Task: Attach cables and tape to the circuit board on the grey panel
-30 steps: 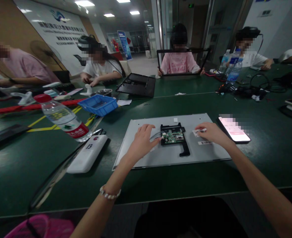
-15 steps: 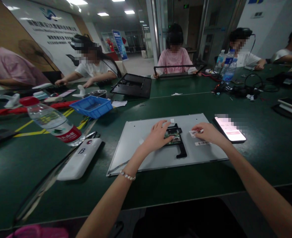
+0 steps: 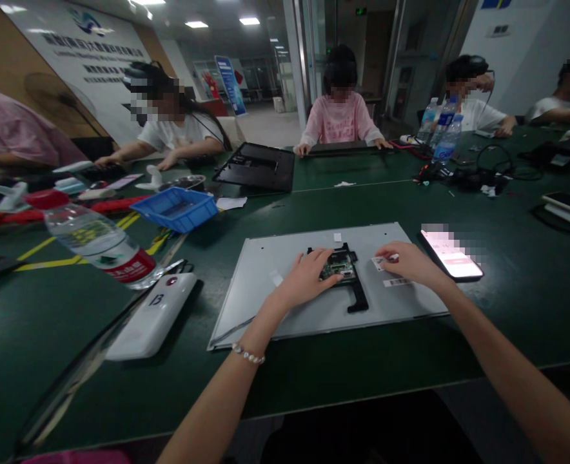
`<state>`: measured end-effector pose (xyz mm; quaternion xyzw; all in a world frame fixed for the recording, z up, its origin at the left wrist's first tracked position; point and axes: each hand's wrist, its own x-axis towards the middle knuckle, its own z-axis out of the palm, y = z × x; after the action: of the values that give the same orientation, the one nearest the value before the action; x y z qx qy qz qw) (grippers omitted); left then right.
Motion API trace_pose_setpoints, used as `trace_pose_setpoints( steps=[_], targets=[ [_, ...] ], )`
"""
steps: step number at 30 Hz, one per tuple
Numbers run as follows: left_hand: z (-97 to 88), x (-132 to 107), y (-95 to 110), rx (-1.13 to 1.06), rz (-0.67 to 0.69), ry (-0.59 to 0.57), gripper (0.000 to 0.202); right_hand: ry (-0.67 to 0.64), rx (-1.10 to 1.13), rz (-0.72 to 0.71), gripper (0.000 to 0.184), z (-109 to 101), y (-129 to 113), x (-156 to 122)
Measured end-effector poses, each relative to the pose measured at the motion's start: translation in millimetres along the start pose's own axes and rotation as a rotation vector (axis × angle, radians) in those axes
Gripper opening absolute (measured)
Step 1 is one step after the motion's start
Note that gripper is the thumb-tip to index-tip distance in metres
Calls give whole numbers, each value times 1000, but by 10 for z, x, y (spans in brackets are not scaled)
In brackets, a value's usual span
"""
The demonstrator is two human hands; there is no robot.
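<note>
A grey metal panel (image 3: 285,303) lies flat on the green table in front of me. At its middle sits a green circuit board (image 3: 339,265) in a black plastic bracket (image 3: 356,298). My left hand (image 3: 309,277) rests on the left side of the board, fingers curled over it and covering part of it. My right hand (image 3: 405,263) lies on the panel to the right, fingers bent beside two small white labels (image 3: 395,281). It touches the upper label; whether it grips it I cannot make out.
A lit phone (image 3: 452,254) lies right of the panel. A water bottle (image 3: 96,241), a white power bank (image 3: 152,316) and a blue tray (image 3: 176,209) are at the left. Several people work across the table, with bottles (image 3: 442,132) and cables (image 3: 488,174) at back right.
My left hand moved right from the panel onto the circuit board and stays there. My right hand has barely moved. The person opposite lowered a black frame flat onto the table.
</note>
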<state>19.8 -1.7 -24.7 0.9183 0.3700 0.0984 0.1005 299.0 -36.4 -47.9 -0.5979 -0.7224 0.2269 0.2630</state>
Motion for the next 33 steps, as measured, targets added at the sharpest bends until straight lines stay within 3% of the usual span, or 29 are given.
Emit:
trace_pose_setpoints(
  steps=[8,22,33],
  targets=[
    [32,-33,-15,64,-14,-4,61,106,30,4,23,-3,-4,20],
    [-40,-46,-25,90,-30,-8,61,-48,90,121,26,-6,50,44],
    [-81,-25,-11,98,-39,-41,62,34,41,73,22,-36,-8,83]
  ],
)
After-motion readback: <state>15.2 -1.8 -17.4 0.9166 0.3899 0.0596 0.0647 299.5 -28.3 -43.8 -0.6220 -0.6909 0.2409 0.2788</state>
